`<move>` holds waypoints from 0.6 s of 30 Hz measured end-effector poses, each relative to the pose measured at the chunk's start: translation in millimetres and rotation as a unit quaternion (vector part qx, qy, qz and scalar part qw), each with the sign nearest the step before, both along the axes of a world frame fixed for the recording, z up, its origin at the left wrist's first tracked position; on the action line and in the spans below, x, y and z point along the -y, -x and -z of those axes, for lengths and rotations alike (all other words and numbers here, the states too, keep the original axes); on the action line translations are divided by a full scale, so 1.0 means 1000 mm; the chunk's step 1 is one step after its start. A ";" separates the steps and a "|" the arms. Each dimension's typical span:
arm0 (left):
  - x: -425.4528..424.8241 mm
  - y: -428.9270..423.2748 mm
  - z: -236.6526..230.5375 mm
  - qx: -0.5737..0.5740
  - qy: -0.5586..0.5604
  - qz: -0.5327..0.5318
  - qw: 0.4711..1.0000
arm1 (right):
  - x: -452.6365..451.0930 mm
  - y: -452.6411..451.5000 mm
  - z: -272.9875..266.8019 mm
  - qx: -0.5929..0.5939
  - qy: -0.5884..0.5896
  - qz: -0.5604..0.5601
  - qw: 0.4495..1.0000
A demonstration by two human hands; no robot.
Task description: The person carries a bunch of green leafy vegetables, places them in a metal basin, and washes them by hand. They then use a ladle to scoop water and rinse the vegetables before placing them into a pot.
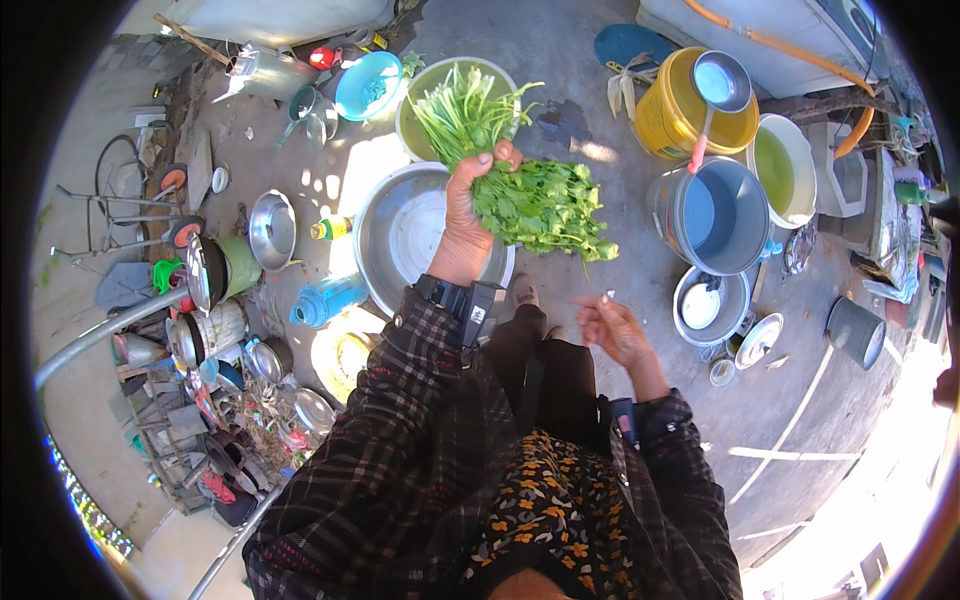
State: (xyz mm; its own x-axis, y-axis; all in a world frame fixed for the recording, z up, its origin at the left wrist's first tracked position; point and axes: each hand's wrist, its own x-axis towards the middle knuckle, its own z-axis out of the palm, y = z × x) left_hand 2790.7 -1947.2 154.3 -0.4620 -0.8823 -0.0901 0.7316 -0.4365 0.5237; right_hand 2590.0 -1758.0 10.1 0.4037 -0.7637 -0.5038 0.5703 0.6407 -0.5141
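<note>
A leafy green bunch of herbs, like cilantro [540, 206], is gripped by its stems in my left hand [472, 199], stems pointing up and leaves hanging to the right. Under that hand and wrist lies a wide metal basin [390, 225], pale inside. Beyond it stands a round greenish basin [420, 142], partly hidden by the stems. My right hand [615, 330] is held out below and right of the leaves, fingers apart, with nothing in it.
At right stand a grey bucket [724, 217], a yellow bucket [652, 112] with a ladle [712, 90] across it, and a tub of greenish liquid [802, 172]. A blue plastic jug [330, 300], a yellow basin [337, 356] and a steel bowl [272, 229] are at left.
</note>
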 end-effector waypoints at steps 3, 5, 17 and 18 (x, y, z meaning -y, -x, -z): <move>0.012 0.001 0.008 0.028 0.000 -0.011 1.000 | 0.052 -0.059 -0.024 0.258 -0.045 0.129 0.956; 0.017 0.005 0.010 0.037 -0.005 -0.009 0.999 | 0.072 -0.065 -0.031 0.338 -0.063 0.222 0.912; 0.045 0.035 0.019 0.103 -0.010 -0.024 0.994 | 0.122 0.027 -0.119 -0.218 0.157 0.284 0.921; 0.047 0.042 0.020 0.113 -0.010 -0.030 0.993 | 0.133 0.033 -0.127 -0.272 0.186 0.260 0.908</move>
